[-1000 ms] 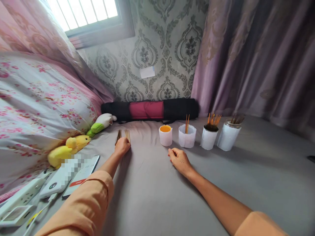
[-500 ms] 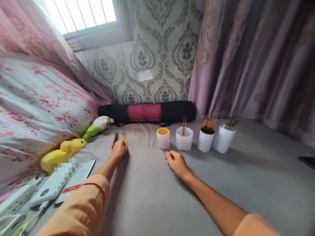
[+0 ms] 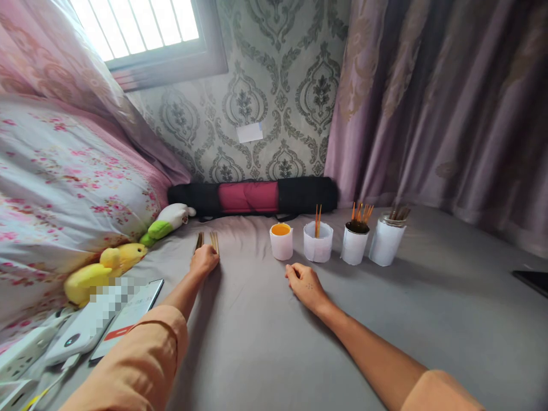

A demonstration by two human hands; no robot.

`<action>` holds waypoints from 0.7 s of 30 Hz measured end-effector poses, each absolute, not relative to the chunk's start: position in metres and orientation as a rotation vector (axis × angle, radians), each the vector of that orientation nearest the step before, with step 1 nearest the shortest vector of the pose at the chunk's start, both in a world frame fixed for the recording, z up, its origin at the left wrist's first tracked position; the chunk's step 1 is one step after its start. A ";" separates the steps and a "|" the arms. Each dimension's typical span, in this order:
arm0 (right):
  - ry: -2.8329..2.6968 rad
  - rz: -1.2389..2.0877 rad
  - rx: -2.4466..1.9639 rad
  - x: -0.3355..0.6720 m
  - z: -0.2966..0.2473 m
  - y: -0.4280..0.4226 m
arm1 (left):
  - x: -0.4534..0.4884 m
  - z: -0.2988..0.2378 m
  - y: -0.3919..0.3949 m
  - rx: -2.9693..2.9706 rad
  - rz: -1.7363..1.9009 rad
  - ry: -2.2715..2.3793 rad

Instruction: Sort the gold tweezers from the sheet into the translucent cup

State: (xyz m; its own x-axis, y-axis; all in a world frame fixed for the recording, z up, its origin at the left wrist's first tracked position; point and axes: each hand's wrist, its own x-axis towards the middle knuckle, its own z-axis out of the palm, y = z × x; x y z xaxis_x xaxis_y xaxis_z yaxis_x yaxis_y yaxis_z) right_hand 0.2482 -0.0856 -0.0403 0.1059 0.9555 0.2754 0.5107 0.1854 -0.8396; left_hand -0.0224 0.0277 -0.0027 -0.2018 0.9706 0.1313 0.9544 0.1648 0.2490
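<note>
To the far left of the left hand, a white power bank [image 3: 75, 338] and a dark flat phone [image 3: 128, 325] lie on the grey bed sheet [image 3: 265, 354]. Just beyond them a yellow plush duck [image 3: 100, 273] rests against the pink floral quilt [image 3: 64, 182], and a green-and-white plush toy [image 3: 168, 221] lies farther back. The left hand [image 3: 204, 261] rests on the sheet with its fingers closed over the near ends of a bunch of thin brown sticks [image 3: 213, 241], which splay out in two tufts just past the knuckles. Well behind both hands a black-and-red rolled bag [image 3: 252, 197] lies along the wall. The right hand [image 3: 303, 281] rests knuckles-up on the sheet, its fingers curled in together; what lies under them cannot be seen. Just beyond it stands a row of four: a white cup with orange filling [image 3: 281, 242] nearest, then a translucent white cup with two orange sticks [image 3: 317, 242], a white cup with dark filling and several orange sticks [image 3: 354, 244], and a white-wrapped glass jar of dark sticks [image 3: 386, 244] farthest right.
</note>
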 end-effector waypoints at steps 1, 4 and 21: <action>-1.537 0.603 -1.453 0.248 -0.041 -0.085 | -0.023 -0.003 0.028 1.938 0.434 2.349; -1.540 0.599 -1.450 0.248 -0.042 -0.085 | -0.024 -0.003 0.029 1.908 0.453 2.341; -1.536 0.635 -1.451 0.249 -0.043 -0.084 | -0.031 -0.003 0.041 1.694 0.747 2.223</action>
State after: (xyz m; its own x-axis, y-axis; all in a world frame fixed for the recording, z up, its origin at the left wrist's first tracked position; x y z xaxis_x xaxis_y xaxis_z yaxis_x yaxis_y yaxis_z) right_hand 0.2490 -0.0842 -0.0430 0.0958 0.9611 0.2590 0.4978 0.1790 -0.8486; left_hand -0.0309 0.0413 -0.0027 -0.2940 0.9496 0.1088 0.8225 0.1933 0.5349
